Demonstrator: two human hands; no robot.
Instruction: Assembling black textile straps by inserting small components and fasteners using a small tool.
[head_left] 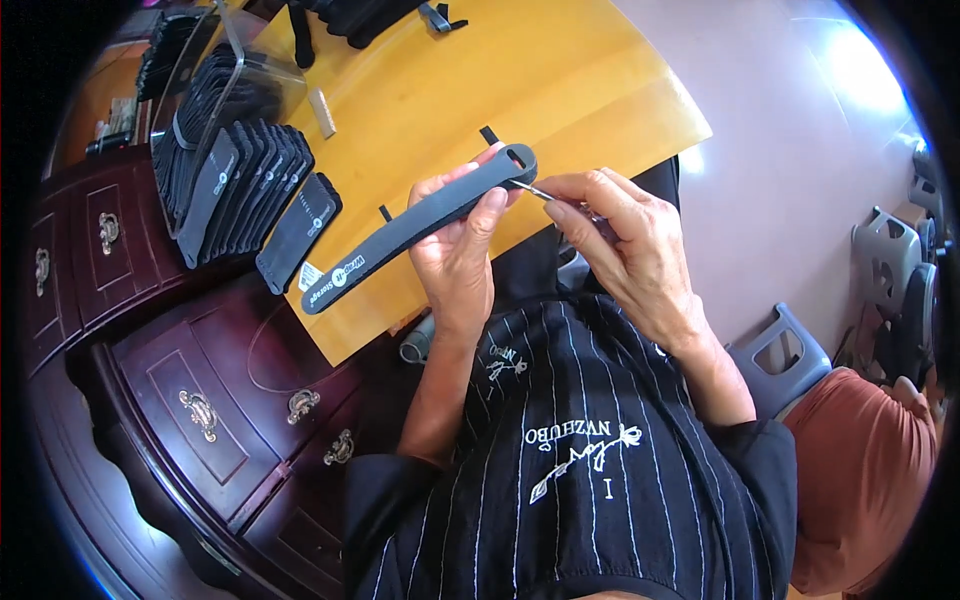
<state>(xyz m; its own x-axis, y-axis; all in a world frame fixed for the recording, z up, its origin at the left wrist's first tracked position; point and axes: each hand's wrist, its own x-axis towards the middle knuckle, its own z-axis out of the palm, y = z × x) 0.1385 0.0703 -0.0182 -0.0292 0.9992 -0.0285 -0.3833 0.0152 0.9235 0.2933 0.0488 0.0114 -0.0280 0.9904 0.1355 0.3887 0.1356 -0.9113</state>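
Across my left hand (452,250) lies a long dark grey strap (425,218) with pale lettering near its rounded lower-left end. My fingers and thumb grip it near its upper-right end, where a slot is cut through. My right hand (630,235) is closed around a slim, pointed metal tool (533,190), mostly hidden by the fingers, so I cannot tell its exact kind. The tool's tip meets the strap's edge just below the slot. Two short black tabs stick out past the strap's far side.
The yellow tabletop (420,110) lies under my hands. At left stand rows of dark straps (235,190) by a clear plastic holder (240,60), with a small wooden piece (321,113) nearby. Dark red drawers (190,385) fill the lower left. A grey stool (783,355) and a person's rust-coloured clothing (855,480) are at right.
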